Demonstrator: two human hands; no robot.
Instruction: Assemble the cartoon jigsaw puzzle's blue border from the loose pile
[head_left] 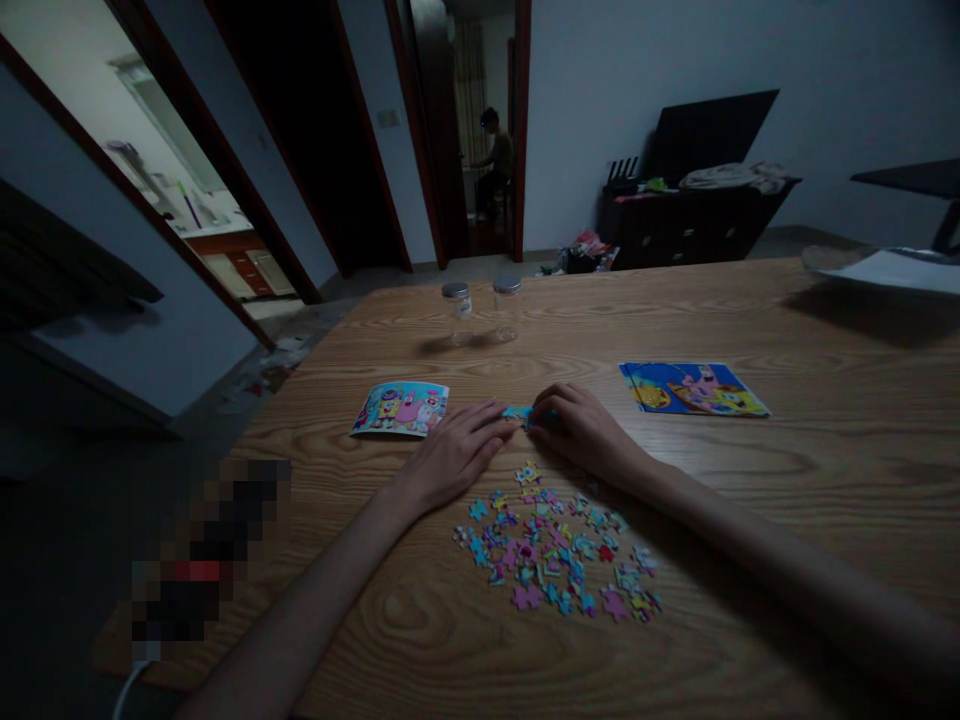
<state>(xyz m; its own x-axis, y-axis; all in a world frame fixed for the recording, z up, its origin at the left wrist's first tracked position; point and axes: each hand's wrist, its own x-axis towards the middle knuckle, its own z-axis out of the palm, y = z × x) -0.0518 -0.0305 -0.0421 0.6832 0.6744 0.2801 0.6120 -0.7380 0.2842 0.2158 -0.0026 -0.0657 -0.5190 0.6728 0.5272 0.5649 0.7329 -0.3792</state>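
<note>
My left hand (469, 446) lies nearly flat on the wooden table, its fingertips touching the left end of a few blue jigsaw puzzle pieces (516, 412). At the right end of those pieces, my right hand (571, 424) is bent with its fingers pressed together over a blue puzzle piece, partly hidden by them. Nearer to me, between my forearms, spreads a loose pile of puzzle pieces (555, 548) in pink, blue, yellow and green. A cartoon picture card (405, 408), slightly curled, lies left of my left hand.
Blue cartoon picture sheets (694, 388) lie to the right. Two clear jars, a left jar (459, 318) and a right jar (507, 312), stand toward the far edge. A blurred-out object (214, 550) sits at the left edge. A person (495, 165) sits beyond the doorway.
</note>
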